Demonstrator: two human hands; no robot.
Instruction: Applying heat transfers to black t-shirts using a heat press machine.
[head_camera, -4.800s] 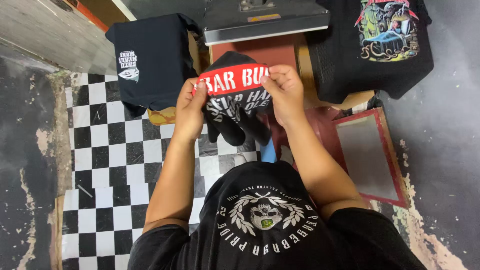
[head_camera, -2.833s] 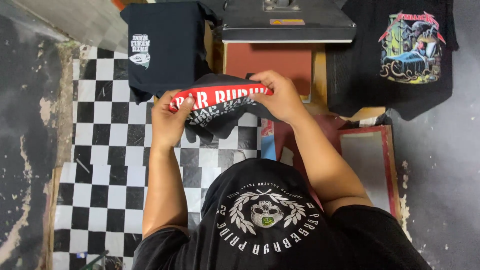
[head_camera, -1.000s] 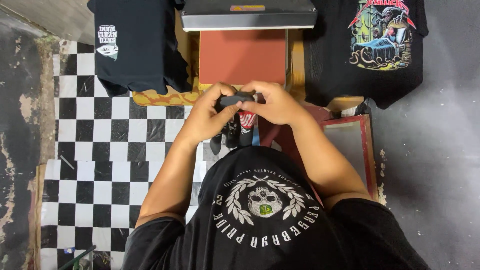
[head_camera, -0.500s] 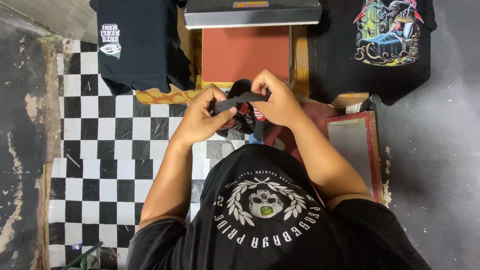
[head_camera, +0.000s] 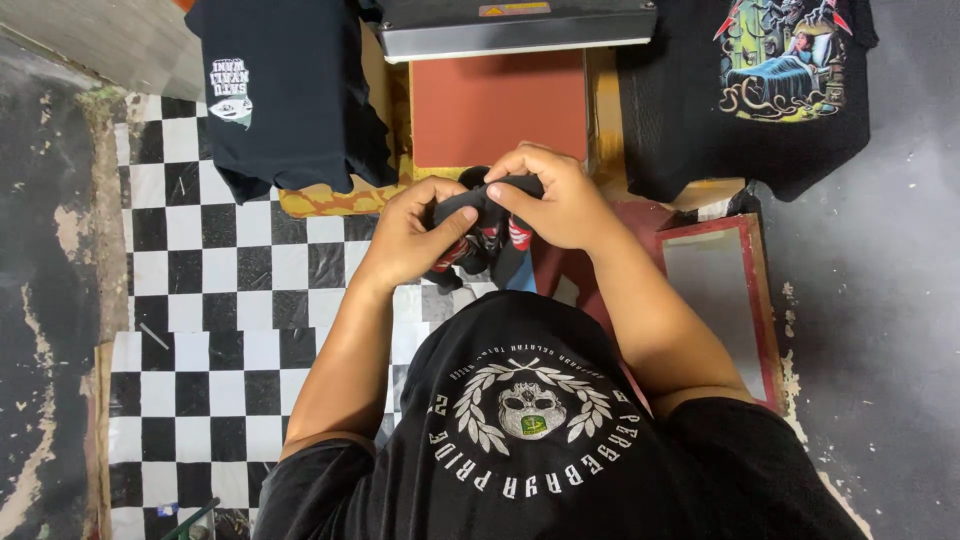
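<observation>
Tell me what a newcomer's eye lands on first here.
First, both hands, left hand and right hand, bunching a black printed garment mid-frame above the checkered floor. Behind them lies the red press pad, flanked by a dark shirt and a colourful graphic shirt.

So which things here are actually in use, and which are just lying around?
In use:
- bunched black garment with red and white print, gripped by the left hand and the right hand
- red press pad, bare, just beyond the hands

Lying about:
- navy shirt, upper left
- black shirt with colourful print, upper right
- red-framed screen
- checkered mat
</observation>
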